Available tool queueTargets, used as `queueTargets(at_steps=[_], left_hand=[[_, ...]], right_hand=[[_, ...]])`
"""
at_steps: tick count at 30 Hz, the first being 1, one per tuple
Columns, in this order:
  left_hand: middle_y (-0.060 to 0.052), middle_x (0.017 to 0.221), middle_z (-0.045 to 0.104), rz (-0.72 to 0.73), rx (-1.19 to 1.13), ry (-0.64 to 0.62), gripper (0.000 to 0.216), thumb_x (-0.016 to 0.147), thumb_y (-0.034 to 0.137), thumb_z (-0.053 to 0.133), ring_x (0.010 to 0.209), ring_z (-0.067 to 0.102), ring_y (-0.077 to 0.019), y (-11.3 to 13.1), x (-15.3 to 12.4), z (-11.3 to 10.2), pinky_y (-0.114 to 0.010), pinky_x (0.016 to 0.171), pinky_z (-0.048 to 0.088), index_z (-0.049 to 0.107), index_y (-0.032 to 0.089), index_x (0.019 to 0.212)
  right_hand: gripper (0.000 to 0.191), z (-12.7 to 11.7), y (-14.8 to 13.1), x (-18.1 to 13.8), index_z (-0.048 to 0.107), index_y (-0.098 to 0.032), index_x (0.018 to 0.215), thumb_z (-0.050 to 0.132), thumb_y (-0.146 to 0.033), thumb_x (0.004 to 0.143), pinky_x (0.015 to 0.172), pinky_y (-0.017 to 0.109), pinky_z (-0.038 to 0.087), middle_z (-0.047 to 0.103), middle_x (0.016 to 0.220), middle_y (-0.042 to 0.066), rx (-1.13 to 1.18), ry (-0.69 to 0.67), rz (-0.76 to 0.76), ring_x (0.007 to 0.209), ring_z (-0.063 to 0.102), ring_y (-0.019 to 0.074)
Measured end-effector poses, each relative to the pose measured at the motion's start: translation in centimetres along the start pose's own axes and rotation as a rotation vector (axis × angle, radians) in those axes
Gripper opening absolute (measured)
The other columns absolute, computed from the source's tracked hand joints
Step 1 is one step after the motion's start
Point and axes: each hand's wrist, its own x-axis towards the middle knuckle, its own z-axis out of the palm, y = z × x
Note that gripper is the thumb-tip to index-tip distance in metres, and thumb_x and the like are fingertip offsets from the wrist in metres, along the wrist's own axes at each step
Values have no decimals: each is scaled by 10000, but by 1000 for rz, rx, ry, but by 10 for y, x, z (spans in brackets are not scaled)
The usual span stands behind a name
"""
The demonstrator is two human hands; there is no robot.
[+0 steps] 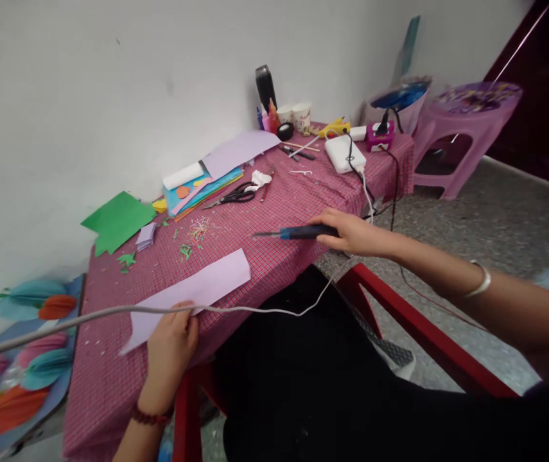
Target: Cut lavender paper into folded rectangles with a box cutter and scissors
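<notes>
My left hand (173, 340) is closed on the lower edge of a lilac sheet of paper (211, 279), which lies near the table's front edge. In my right hand (346, 231) is a tool with a blue-and-black handle (305, 231) and a thin metal end pointing left; its exact kind cannot be made out. It is held above the front of the table, to the right of the paper and apart from it. A pale cable (255, 310) passes across the view in front of my left hand and the paper.
Black scissors (238, 194), paper scraps (197, 232), green paper (119, 221) and coloured sheets (226, 183) lie on the checked tablecloth (105, 366). Farther right are a white box with cables (345, 154), paper cups (302, 117) and a pink stool (467, 131). A red chair's armrest (428, 327) flanks me.
</notes>
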Motion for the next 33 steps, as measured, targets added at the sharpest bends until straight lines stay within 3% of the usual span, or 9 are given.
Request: queueTargets(at_steps=[6, 13, 26, 33], left_hand=[[-138, 1197, 610, -97, -228, -91, 264, 920, 351, 467, 1142, 556, -257, 0, -21, 0, -454, 986, 448, 565, 173, 1088], [-132, 1142, 612, -130, -242, -46, 269, 910, 349, 485, 1098, 567, -251, 3, -19, 2, -478, 982, 445, 564, 178, 1103], [-132, 1136, 613, -117, -226, -37, 244, 909, 323, 498, 1083, 567, -241, 5, -17, 0, -450, 974, 452, 571, 166, 1080], [-79, 1011, 667, 87, -93, -154, 220, 937, 312, 455, 943, 618, -208, 18, 5, -12, -352, 865, 495, 634, 208, 1011]], right_hand=[[337, 23, -17, -24, 607, -202, 1148, 561, -389, 871, 834, 350, 471, 569, 1004, 81, 128, -40, -61, 934, 572, 216], [336, 30, -14, -23, 612, -197, 1147, 587, -361, 854, 825, 350, 462, 569, 994, 81, 27, 39, -68, 945, 555, 227], [317, 33, -19, -23, 605, -200, 1146, 584, -350, 868, 786, 329, 454, 567, 993, 78, -6, 5, -127, 905, 555, 213], [301, 26, -22, -5, 625, -193, 1126, 579, -347, 872, 772, 327, 451, 562, 955, 77, -33, -45, -172, 867, 555, 211]])
